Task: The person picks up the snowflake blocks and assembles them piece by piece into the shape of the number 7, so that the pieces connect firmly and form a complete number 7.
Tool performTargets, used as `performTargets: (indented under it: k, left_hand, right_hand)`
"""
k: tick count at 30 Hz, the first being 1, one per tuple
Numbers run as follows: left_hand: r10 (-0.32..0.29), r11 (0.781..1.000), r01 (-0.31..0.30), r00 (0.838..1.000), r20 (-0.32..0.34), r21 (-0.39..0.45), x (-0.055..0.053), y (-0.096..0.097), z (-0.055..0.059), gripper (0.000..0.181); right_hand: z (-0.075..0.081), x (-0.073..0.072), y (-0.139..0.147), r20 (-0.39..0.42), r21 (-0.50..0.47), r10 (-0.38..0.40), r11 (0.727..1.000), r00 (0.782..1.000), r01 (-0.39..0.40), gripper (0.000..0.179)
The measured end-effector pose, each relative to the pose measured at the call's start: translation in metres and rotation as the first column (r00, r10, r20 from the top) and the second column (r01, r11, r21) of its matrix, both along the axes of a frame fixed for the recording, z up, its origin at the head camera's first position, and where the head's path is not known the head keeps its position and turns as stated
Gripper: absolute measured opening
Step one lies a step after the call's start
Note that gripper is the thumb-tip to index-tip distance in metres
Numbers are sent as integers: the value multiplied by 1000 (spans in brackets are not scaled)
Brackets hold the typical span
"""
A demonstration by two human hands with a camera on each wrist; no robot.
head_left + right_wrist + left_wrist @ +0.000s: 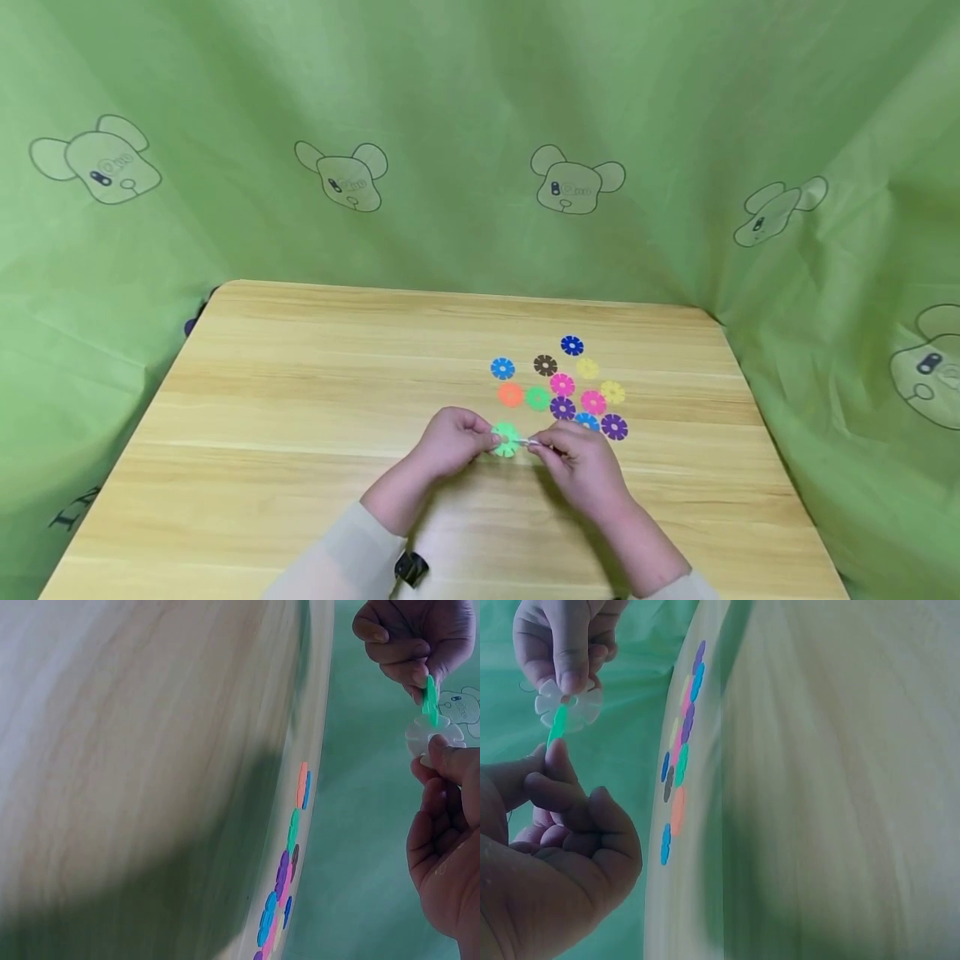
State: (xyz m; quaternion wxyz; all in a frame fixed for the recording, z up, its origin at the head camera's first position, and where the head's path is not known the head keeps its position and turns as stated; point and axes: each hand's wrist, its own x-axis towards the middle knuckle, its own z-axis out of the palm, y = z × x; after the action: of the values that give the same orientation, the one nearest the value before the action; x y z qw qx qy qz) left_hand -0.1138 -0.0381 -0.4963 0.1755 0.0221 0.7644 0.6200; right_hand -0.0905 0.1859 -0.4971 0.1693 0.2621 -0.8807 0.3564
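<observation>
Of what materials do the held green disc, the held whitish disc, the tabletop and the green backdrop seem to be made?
Green disc: likely plastic, smooth-looking, evenly coloured with neat notches.
Whitish disc: likely plastic too, perhaps slightly translucent, similarly notched.
Tabletop: wood or wood-look laminate, pale with visible grain; which one is unclear.
Green backdrop: probably fabric, mostly matte, as folds and creases show.

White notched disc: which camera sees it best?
Left wrist view: the white notched disc shows its face and notches clearest. The right wrist view shows it slightly smaller, partly behind the right hand; the head view, only its edge.
</observation>
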Motion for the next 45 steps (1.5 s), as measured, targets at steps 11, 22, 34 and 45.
performTargets:
  k: [11, 22, 34, 45]
  left_hand:
    - [-16, 999, 14, 999, 42, 42, -1, -1, 2, 9]
    - [-25, 999, 26, 998, -50, 19, 3, 0, -4, 15]
    - [-144, 960, 30, 905, -400, -279, 10, 9, -2, 13]
    - [-170, 935, 10, 890, -424, -354, 13, 6, -4, 10]
  right_hand:
    - [-1, 0, -5, -48, -76, 49, 996, 998, -53, 19]
    - [-5, -1, -2, 23, -16, -11, 1000, 1000, 12, 15]
    - [-5, 1, -8, 34, -13, -9, 1000, 999, 9, 15]
    - [-10, 3, -10, 74, -18, -1, 1000, 997, 2, 18]
